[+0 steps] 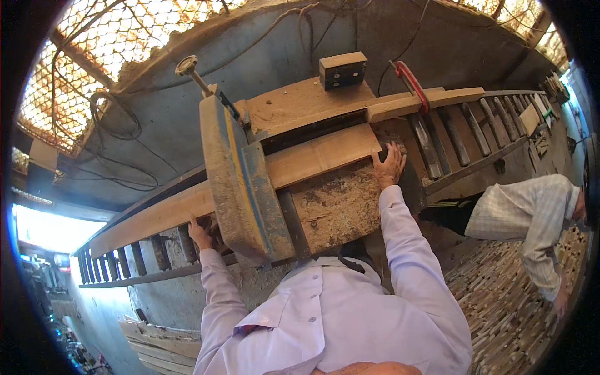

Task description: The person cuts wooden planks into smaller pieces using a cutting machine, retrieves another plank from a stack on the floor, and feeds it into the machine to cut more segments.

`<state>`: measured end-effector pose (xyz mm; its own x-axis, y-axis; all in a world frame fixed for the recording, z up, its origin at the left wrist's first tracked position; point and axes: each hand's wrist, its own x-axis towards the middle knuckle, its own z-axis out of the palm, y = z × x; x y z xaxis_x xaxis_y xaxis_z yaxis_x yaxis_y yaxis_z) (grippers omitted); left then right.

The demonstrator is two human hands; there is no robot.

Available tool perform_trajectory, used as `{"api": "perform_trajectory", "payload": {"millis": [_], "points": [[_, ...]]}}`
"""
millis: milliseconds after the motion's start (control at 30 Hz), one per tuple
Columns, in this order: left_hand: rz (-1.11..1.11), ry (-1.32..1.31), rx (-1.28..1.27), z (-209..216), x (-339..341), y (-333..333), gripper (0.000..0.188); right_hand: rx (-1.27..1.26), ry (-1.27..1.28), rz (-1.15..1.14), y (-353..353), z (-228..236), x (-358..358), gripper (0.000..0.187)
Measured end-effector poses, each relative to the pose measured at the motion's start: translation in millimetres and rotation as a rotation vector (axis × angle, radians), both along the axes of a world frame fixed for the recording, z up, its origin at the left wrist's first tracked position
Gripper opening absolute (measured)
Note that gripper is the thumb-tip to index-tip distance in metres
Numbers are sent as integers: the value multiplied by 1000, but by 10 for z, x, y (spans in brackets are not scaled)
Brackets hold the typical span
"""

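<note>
A long wooden board (325, 152) lies across the machine and passes behind its tall blue-grey upright housing (237, 181). My left hand (201, 235) is closed on the near edge of the board, left of the housing; its lower fingers are partly hidden. At the board's right end is my right hand (389, 165), fingers spread, with the thumb side touching the near corner. Sawdust covers the machine table (337, 206) below the board. Behind the board runs a straight fence, and a red clamp (410, 84) grips a wooden strip (431, 100) at its right.
Roller racks extend right (465, 134) and left (140, 259). A black block with a wooden top (342, 70) stands behind the fence. At right, another person in a checked shirt (525, 209) bends over many stacked wood pieces (494, 306). Loose cables (119, 125) hang at the back left.
</note>
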<state>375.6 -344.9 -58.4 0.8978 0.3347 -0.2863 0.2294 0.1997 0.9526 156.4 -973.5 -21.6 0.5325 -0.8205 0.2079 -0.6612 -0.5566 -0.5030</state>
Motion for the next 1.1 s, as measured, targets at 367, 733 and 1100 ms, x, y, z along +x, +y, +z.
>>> {"api": "perform_trajectory", "payload": {"millis": [367, 733, 1100], "points": [[55, 25, 25, 80, -50, 245, 45, 16, 20, 28, 69, 64, 88, 71], [9, 29, 15, 293, -138, 35, 48, 43, 16, 14, 74, 56, 75, 60], [-29, 107, -10, 368, -108, 112, 48, 109, 9, 87, 42, 73, 3, 65]]}}
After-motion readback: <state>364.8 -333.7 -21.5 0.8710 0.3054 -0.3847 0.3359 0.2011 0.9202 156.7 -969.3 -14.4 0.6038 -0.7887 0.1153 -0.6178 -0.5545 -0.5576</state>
